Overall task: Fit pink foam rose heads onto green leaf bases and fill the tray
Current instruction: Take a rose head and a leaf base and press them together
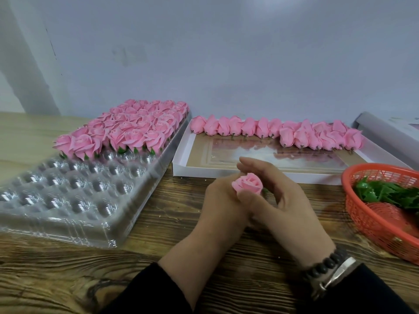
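No brand, label or readable writing anywhere in view.

Far left: clear plastic tray (74, 200) on the wooden table (158, 257), tilted toward the camera. Far half packed with finished pink roses (127, 128) on green bases; too crowded to count exactly, though the front row shows about 6. Near half is bare dimpled cells, roughly 4 rows.

Centre: 1 shallow white box (181, 165), touching the tray's right edge. A row of loose rose heads (272, 132) lies along its far wall, stems pointing toward the camera; about 9 single ones at the left, then a heaped cluster at the right that I cannot count. Box floor is brown card with a glossy reflective panel.

In front of the box, over the table: both hands meet around 1 pink rose head (247, 184). Left hand (223, 200) grips it from below and the side, thumb curled up against the petals. Right hand (281, 191) comes from the right, fingers curled behind the flower; a sliver of green shows at the rose's right edge, the rest hidden by the fingers. Right wrist carries 1 dark bead bracelet (326, 264) and 1 metal watch (337, 277). Dark sleeves on both arms.

Right: 1 red mesh basket (374, 220), holding a pile of green leaf bases (390, 192), count unclear. Behind it, a pale grey lid or box (385, 130), cut off by the frame edge.
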Motion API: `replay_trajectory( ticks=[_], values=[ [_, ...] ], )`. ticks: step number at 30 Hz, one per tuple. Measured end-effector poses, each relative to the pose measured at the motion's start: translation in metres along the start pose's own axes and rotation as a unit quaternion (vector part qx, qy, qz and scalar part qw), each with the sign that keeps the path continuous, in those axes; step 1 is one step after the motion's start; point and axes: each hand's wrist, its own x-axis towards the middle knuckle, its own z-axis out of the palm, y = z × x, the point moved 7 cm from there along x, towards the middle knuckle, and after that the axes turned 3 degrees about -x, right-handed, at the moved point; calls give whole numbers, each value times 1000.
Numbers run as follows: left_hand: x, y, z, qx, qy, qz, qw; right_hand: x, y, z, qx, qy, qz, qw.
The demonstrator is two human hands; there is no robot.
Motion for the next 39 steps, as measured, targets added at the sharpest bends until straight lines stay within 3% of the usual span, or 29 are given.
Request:
replay_trajectory(
  ticks=[4, 7, 11, 14, 16, 20, 25, 29, 35, 39],
  values=[
    [-4, 3, 14, -17, -4, 12, 1000, -2, -4, 3, -13, 80, -16, 997],
    [-3, 4, 21, -64, -18, -3, 998, 1, -3, 0, -32, 99, -13, 995],
    [-6, 2, 32, -16, -95, -8, 995, 7, -2, 2, -52, -9, 12, 999],
    [-13, -7, 32, -21, -156, -81, 984, 1, 1, 12, -57, -118, 53, 990],
    [-15, -3, 29, -28, -166, -85, 982, 0, 0, 11, -54, -132, 47, 989],
    [-10, 11, 22, -67, -122, -10, 990, 4, 1, 1, -71, -93, 12, 993],
    [-2, 4, 7, -45, -43, 7, 998, 2, 5, -3, -31, -56, 16, 998],
    [-4, 1, 11, -15, -37, 8, 999, 0, -2, -5, 4, 26, -10, 1000],
    [-4, 1, 20, 190, -13, 54, 980, -1, -5, 1, -41, 82, -30, 995],
    [-1, 0, 23, 117, -26, 34, 992, 3, -2, 1, -89, 63, -36, 993]
  ],
)
